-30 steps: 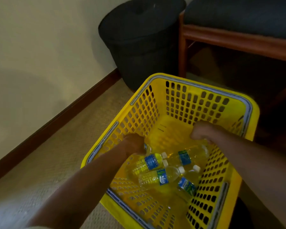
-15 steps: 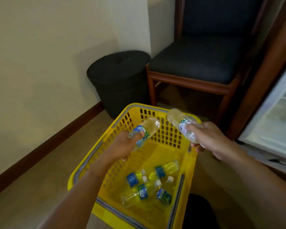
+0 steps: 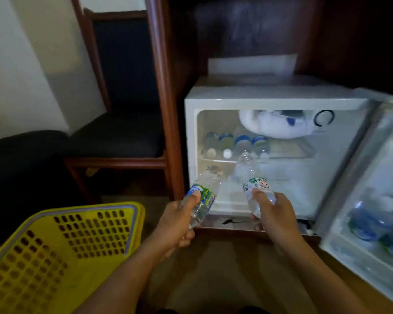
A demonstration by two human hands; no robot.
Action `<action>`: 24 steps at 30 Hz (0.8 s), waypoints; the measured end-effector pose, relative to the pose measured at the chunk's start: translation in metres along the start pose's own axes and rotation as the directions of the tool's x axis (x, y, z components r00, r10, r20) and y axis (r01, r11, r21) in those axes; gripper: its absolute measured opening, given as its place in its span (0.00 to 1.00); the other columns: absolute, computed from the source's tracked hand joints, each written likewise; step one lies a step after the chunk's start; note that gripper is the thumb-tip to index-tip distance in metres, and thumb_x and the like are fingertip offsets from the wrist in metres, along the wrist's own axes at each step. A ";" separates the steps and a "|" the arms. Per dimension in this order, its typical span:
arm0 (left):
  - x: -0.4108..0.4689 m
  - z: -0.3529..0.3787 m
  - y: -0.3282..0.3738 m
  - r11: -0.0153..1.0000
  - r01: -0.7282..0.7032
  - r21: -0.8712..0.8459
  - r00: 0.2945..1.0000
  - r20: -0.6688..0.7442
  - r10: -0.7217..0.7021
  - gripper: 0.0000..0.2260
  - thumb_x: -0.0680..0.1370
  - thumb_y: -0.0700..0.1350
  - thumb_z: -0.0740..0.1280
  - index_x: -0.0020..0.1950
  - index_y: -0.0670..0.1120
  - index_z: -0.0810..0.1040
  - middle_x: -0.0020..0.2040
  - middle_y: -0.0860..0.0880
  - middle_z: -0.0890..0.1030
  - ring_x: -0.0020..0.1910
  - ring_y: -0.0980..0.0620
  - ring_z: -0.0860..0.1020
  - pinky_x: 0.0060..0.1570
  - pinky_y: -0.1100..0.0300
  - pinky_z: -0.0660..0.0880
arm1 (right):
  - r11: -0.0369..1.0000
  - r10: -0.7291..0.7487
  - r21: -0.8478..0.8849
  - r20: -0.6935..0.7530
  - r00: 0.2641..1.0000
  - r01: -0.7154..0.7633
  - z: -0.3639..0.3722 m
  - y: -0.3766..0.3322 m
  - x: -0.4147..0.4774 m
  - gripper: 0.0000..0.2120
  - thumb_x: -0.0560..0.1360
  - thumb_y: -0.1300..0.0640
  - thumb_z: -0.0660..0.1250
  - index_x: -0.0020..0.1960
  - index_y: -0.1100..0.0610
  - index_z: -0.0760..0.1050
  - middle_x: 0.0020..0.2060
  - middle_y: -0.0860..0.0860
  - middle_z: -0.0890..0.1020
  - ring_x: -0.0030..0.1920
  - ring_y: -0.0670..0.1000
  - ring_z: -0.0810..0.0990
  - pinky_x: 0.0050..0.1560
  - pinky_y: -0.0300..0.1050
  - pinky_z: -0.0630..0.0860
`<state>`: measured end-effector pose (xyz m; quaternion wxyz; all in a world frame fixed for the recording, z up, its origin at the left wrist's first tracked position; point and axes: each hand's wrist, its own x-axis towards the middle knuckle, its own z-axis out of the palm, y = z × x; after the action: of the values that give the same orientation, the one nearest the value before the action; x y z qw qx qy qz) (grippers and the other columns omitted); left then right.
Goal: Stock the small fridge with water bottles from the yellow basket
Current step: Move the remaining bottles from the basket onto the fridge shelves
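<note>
The left hand (image 3: 175, 225) gripped a clear blue-labelled water bottle (image 3: 202, 196), the right hand (image 3: 275, 215) a clear white-labelled water bottle (image 3: 255, 185), both before the open small white fridge (image 3: 259, 94); the yellow plastic basket (image 3: 77, 209) sat left of them

1. Down on the floor (image 3: 213, 279): the yellow basket (image 3: 89, 230) sits at the left, with a black bin (image 3: 21, 168) and a wooden chair (image 3: 114, 141) behind it.
2. Inside the small fridge (image 3: 259, 96), the inner shelf (image 3: 288, 152) carries a row of water bottles (image 3: 236, 143) on their sides, caps facing out, crowded to the left.
3. The door shelf (image 3: 361, 257), swung open at right, has blurry door bottles (image 3: 370, 220) standing in it.
</note>
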<state>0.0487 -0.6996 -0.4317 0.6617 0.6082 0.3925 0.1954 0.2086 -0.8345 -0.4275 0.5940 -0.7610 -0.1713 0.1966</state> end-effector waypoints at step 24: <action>0.196 0.276 0.071 0.964 0.107 -0.245 0.988 0.138 -0.074 0.23 0.81 0.57 0.62 0.65 0.39 0.70 0.35 0.44 0.72 0.19 0.54 0.68 0.18 0.68 0.61 | 0.995 -0.072 -0.100 -0.438 0.896 0.031 -0.098 0.015 0.220 0.25 0.76 0.43 0.67 0.67 0.54 0.69 0.57 0.57 0.80 0.49 0.55 0.78 0.44 0.41 0.70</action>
<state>0.3937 -0.7225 -0.4319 0.7652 0.5122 0.3491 0.1739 0.4483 -0.8116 -0.4418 0.5872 -0.8072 -0.0610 -0.0046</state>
